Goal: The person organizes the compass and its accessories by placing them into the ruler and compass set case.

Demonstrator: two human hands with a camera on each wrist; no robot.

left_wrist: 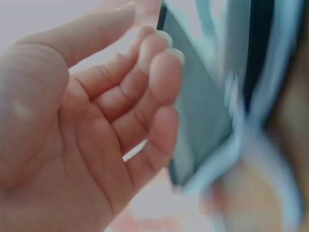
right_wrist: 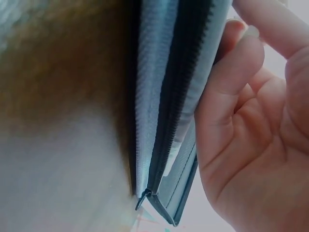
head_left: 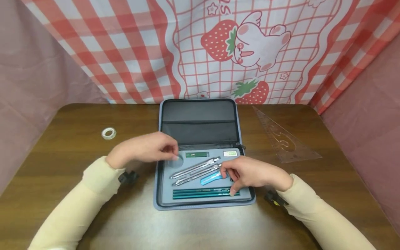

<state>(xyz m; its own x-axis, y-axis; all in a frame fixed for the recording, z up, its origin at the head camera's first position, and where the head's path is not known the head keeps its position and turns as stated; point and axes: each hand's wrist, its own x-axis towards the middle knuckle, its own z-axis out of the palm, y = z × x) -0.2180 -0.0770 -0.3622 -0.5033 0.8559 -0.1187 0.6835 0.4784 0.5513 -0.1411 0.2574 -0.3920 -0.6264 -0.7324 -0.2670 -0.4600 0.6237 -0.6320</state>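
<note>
An open zippered case (head_left: 166,198) with a grey foam insert holds drawing tools. My left hand (head_left: 156,147) hovers at the insert's upper left, thumb tip by a round recess (head_left: 176,161); its fingers are loosely bent with nothing visible between them. My right hand (head_left: 250,173) reaches over the case's right edge. Its index fingertip is at the end of a blue cutter knife (head_left: 210,178), and its thumb rests on the dark green pencils (head_left: 200,193). Two silver compass-like tools (head_left: 194,168) lie slanted in the middle. In the right wrist view, the case's zipper edge (right_wrist: 181,92) hides the fingertips' contact.
A small green box (head_left: 197,155) and a white-and-green eraser (head_left: 230,153) sit along the insert's top. On the wooden table, a roll of clear tape (head_left: 108,133) lies left and a transparent set square (head_left: 282,139) right. A checked strawberry-print cloth (head_left: 140,52) hangs behind.
</note>
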